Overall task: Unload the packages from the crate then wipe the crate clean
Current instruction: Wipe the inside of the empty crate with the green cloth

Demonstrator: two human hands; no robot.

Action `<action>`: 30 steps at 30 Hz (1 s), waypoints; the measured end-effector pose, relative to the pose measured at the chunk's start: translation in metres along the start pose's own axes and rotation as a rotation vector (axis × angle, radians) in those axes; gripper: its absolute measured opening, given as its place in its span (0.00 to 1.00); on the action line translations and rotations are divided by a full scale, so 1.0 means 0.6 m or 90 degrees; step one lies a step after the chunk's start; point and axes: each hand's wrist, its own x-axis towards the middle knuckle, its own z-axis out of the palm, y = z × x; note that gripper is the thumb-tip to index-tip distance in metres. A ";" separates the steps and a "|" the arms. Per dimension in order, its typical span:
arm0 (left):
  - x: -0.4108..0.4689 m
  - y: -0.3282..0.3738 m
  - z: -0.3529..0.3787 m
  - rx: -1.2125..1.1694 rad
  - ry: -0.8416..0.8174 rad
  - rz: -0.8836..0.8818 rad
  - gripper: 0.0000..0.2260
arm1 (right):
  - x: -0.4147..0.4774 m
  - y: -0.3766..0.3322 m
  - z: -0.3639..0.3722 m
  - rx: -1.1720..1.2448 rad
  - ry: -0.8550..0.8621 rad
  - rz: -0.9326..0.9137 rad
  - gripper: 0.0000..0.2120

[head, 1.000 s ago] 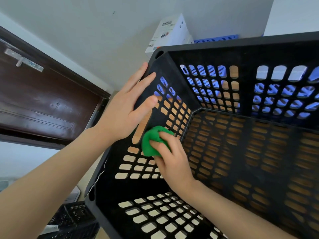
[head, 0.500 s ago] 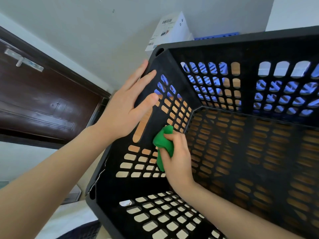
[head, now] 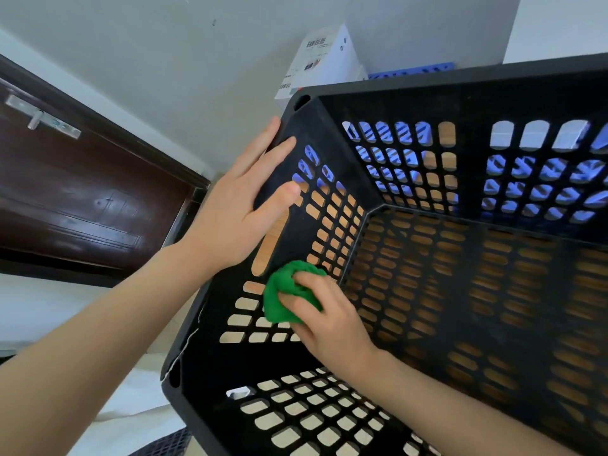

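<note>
The crate stands tilted — the left hand flat on its left wall, fingers straight, while the right hand grips a green cloth pressed on that wall's inner side.

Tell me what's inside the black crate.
Only the right hand, pressing a bunched green cloth against a side wall of the crate. No packages show on the visible floor. The wall patch under the cloth is covered, and the right part runs out of frame.

The green cloth has slid lower.
</note>
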 end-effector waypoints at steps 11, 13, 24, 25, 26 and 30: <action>0.001 0.000 0.002 0.008 -0.001 -0.008 0.27 | -0.055 0.036 0.013 0.080 -0.091 0.285 0.18; 0.002 -0.001 0.001 0.009 0.005 -0.005 0.27 | -0.032 0.002 0.002 0.161 -0.055 0.283 0.16; 0.001 0.001 0.002 0.013 0.008 -0.001 0.27 | 0.034 -0.074 0.000 0.157 0.055 -0.032 0.13; 0.002 0.001 0.001 0.015 0.006 -0.001 0.27 | 0.022 -0.061 0.005 0.131 0.034 -0.060 0.12; 0.002 0.001 0.001 0.016 0.002 -0.003 0.27 | 0.010 -0.047 0.009 0.106 0.013 -0.077 0.11; 0.003 0.002 0.000 0.019 -0.002 -0.007 0.27 | -0.042 0.011 0.013 0.029 -0.079 -0.067 0.10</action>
